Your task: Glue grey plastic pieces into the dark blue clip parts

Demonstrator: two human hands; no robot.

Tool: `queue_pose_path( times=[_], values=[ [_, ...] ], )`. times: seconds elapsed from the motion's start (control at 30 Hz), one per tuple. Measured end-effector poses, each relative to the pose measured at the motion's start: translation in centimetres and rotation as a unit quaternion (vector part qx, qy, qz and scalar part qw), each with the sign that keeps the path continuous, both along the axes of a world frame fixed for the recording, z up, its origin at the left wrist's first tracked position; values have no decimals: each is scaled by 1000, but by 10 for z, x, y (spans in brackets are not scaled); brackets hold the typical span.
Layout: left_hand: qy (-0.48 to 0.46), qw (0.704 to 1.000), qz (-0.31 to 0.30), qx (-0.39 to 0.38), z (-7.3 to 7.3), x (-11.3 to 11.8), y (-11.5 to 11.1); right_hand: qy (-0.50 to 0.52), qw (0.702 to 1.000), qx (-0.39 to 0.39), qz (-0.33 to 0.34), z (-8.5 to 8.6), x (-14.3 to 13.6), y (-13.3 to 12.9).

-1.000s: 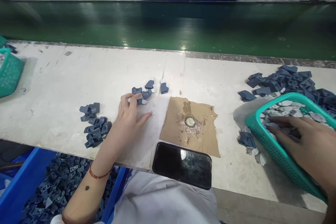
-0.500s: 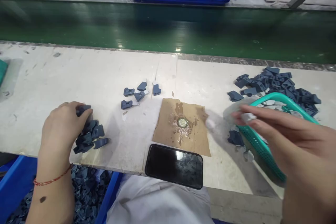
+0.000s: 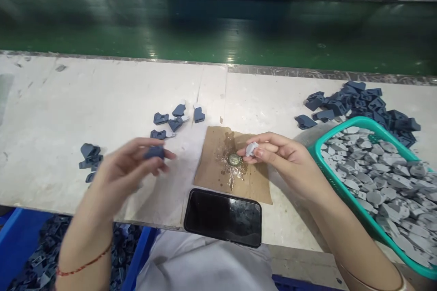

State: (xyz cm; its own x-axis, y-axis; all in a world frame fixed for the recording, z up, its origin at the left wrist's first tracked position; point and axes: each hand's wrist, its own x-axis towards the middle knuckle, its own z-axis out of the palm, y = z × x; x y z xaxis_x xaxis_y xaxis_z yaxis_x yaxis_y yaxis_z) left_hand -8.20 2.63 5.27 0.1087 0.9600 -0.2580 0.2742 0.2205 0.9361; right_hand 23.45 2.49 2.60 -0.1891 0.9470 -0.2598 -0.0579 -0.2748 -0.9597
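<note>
My left hand (image 3: 119, 170) is raised over the white bench, fingertips pinching a dark blue plastic piece (image 3: 154, 152). My right hand (image 3: 285, 157) holds a small light grey piece (image 3: 251, 148) just above a round glue-smeared cap (image 3: 234, 159) on a brown cardboard square (image 3: 235, 166). A small group of blue pieces (image 3: 175, 120) lies beyond the cardboard. A few more blue pieces (image 3: 89, 154) lie left of my left hand.
A teal basket (image 3: 326, 173) full of grey pieces stands at the right, with a heap of blue pieces (image 3: 358, 104) behind it. A black phone (image 3: 223, 217) lies at the bench's near edge. A blue bin (image 3: 20, 245) of blue pieces sits below left. A green conveyor belt (image 3: 218, 32) runs behind.
My left hand lifted a blue piece from the left pile and moved right. My right hand left the teal basket with a grey piece and came over the cardboard.
</note>
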Motion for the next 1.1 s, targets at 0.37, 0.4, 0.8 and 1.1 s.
queue_pose_path(
  times=[0.37,0.4,0.8,1.1],
  values=[
    [-189,976,-22,-102,-31,71,-14,-51,998,21,-41,-12,-2,5],
    [-189,977,-24,-99,-31,74,-15,-56,997,21,-40,-12,-3,5],
    [-118,992,-31,10,-50,88,-26,-329,914,235,20,-15,-9,-2],
    [-104,993,-46,36,-49,88,-29,-370,878,299,52,-15,-9,0]
  ],
)
